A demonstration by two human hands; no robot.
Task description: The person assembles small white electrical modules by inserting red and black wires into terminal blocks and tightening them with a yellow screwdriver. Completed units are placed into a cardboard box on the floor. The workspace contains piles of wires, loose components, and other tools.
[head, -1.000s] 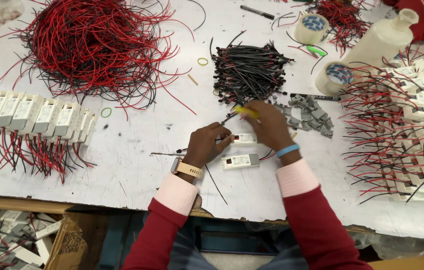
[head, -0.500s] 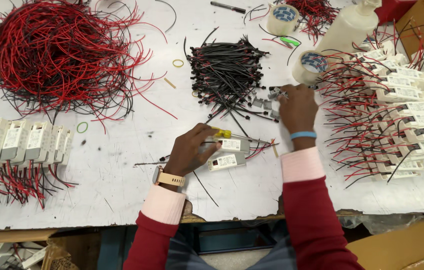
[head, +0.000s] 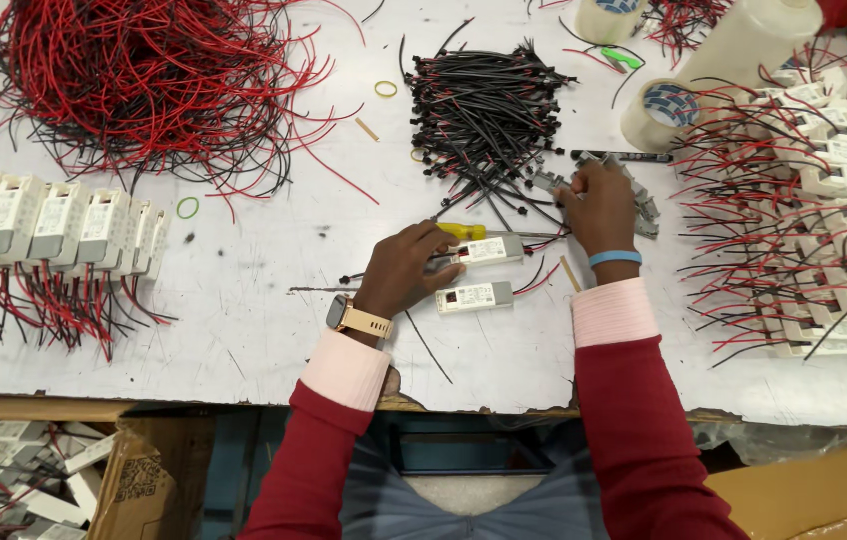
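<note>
Head view: left hand (head: 406,270) grip on white driver module (head: 489,250), right hand (head: 599,205) among grey clips (head: 644,205).

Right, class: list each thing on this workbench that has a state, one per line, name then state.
Left hand: resting on a white module, pinning it down.
Right hand: fingers reaching into the small grey parts.
Second white module: lying loose, untouched.
Yellow-handled screwdriver: lying flat, not held.
Red and black wires: tangled heap.
Black cable pieces: loose pile.
Tape roll: lying flat.

Bare tabletop (head: 274,300) passable at centre-left; obstructed by red wire heap (head: 134,80), black wire bundle (head: 484,100), seemingly crowded wired modules (head: 834,210) right.
</note>
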